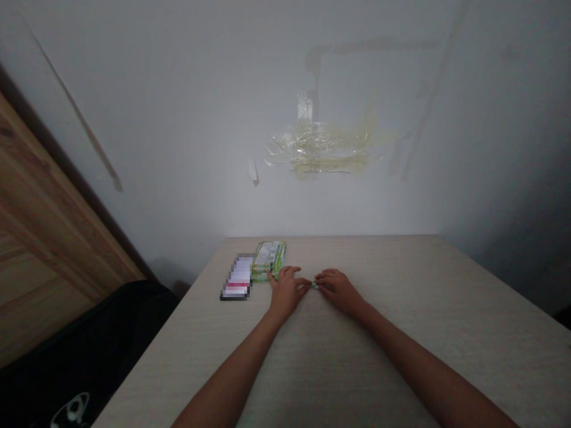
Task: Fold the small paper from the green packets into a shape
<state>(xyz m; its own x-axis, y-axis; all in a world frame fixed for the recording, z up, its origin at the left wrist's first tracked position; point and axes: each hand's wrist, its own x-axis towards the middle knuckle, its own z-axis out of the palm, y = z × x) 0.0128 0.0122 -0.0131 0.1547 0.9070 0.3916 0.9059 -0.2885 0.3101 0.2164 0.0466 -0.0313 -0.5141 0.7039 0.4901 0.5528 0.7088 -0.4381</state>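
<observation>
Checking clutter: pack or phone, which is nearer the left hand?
The green-and-white pack, partly overlapped by the left hand; the phone lies farther left.

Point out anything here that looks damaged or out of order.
The white wall stands out: above the pale wood-grain table, a wrinkled, yellowed patch of clear tape clings to it, with greyish streaks higher up. They look odd against the otherwise plainer surface. I see no spill on the table.

The pale wood-grain table (428,297) bears green-and-white packets (269,255) near its far left corner; just beside them, closer to the left edge, lies a dark-edged phone (238,278), its screen blurred.
</observation>
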